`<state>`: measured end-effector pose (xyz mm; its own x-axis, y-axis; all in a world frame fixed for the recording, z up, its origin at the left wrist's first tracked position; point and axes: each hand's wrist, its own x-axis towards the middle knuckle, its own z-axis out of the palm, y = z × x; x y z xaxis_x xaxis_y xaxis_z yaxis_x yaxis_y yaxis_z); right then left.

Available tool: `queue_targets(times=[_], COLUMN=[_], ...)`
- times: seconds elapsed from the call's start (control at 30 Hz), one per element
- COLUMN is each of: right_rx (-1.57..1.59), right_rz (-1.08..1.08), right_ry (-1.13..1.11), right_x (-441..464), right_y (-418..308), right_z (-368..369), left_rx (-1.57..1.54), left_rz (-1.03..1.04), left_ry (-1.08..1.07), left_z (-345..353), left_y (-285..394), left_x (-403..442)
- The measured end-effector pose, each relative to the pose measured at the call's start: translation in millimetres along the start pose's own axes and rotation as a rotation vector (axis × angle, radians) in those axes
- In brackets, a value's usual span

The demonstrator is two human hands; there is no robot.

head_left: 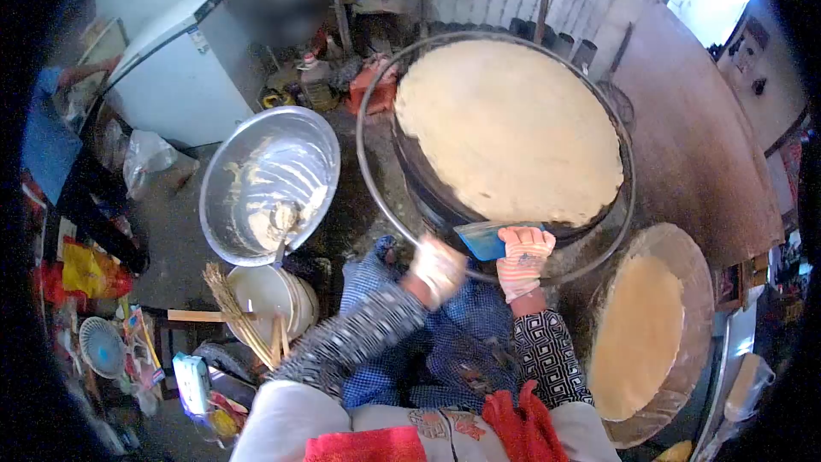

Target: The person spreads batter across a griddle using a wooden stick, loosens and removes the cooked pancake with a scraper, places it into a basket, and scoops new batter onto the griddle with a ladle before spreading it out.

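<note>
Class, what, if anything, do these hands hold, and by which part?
The right hand holds the flat blue tool by its right end. The left hand is blurred; whether it grips the metal ring cannot be told.

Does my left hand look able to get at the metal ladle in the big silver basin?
Probably yes. The metal ladle lies with its handle at the near rim of the silver basin, and nothing seems to stand between it and your left hand.
</note>
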<state>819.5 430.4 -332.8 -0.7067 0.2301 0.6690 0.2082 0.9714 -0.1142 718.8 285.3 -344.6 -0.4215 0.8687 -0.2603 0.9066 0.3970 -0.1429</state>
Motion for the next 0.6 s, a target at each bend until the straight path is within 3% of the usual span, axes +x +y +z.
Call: queue_targets(times=[0.1, 0.17, 0.23, 0.27, 0.33, 0.37, 0.47, 0.6], right_rx=[-0.016, -0.014, 0.008, 0.003, -0.022, 0.001, -0.046, -0.037], right_rz=[-0.012, -0.026, -0.025, -0.017, 0.002, 0.002, 0.027, -0.082], right_ry=[-0.017, -0.005, 0.003, 0.004, -0.044, -0.026, -0.058, -0.083], right_x=[9.8, 9.4, 9.4, 8.7, 8.3, 7.8, -1.4, -10.2], right_y=[-7.9, -10.5, -11.6, -11.2, -13.8, -15.2, -7.5, -7.9], right_z=[8.7, 8.4, 6.7, 6.0, -1.5, -3.0, 4.4, 7.4], left_rx=[-0.181, -0.365, -0.319, -0.372, -0.422, -0.377, -0.277, -0.245], left_rz=[0.346, 0.756, 0.639, 0.467, 0.047, -0.067, -0.179, -0.212], left_ry=[0.406, 0.473, 0.214, 0.172, 0.294, 0.288, 0.275, 0.280], left_z=[-0.7, 26.3, -32.9, -43.0, -7.7, 17.9, 75.2, 72.5], left_y=[95.8, 123.5, 74.7, 45.7, -6.7, -27.4, -58.6, -51.3], left_x=[-47.2, -84.2, -109.9, -119.1, -129.9, -129.6, -123.4, -113.5])
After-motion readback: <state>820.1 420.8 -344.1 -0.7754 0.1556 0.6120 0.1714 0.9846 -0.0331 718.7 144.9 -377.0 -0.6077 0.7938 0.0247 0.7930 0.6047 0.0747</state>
